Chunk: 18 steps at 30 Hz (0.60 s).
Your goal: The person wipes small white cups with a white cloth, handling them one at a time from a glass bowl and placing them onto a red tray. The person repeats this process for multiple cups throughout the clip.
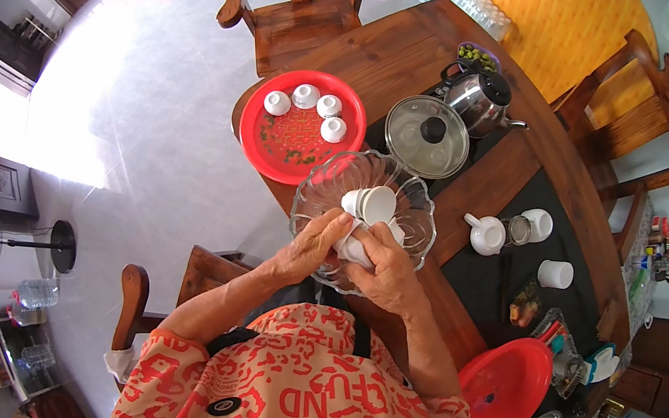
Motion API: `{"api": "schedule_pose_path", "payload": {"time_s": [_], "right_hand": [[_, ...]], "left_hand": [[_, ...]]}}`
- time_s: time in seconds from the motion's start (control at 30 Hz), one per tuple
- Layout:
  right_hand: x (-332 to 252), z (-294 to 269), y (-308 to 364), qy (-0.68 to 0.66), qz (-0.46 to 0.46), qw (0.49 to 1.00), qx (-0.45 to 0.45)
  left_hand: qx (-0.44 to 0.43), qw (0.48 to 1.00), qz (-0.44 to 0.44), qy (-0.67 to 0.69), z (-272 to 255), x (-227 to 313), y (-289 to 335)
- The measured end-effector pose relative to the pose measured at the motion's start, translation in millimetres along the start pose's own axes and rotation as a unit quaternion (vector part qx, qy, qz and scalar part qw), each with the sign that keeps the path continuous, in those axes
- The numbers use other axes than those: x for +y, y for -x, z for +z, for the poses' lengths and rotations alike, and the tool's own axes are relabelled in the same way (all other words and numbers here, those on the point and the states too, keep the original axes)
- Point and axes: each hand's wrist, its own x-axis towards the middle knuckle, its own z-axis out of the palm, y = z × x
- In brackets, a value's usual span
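Note:
My left hand (309, 247) and my right hand (387, 272) come together over a clear scalloped glass bowl (421, 238). Both are closed around a small white cup (353, 249), which the fingers partly cover. Inside the bowl, white cups (377, 204) lie tilted against one another, just beyond my fingertips. A round red tray (250, 143) stands left of the bowl, with several small white teacups (305, 97) upside down along its far side. The bowl overlaps the tray's near right edge in this view.
Behind the bowl are a glass-lidded pot (414, 147) and a steel kettle (464, 107). On the right lie a white pitcher (486, 235), a strainer (517, 230) and a white cup (555, 275). A red basin (512, 386) sits near my right elbow. Wooden chairs (298, 24) surround the table.

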Motion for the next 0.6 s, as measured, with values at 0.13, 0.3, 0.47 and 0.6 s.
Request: {"api": "schedule_pose_path", "payload": {"time_s": [0.13,0.3,0.47,0.6], "right_hand": [[9.6,0.1,1.8,-0.172,-0.007,0.985,-0.020],[-1.7,3.2,4.1,-0.312,0.011,0.948,0.067],[3.2,18.2,-5.2,0.087,-0.160,0.943,0.278],[-3.4,13.8,-5.9,0.167,-0.129,0.948,0.238]], "left_hand": [[-0.002,0.997,0.017,-0.069,5.0,13.4,4.8],[0.005,0.992,0.089,-0.093,2.4,9.0,0.5],[0.008,0.991,0.067,-0.112,6.7,15.0,1.1],[-0.001,1.000,0.011,0.006,3.9,9.8,-0.4]]}}
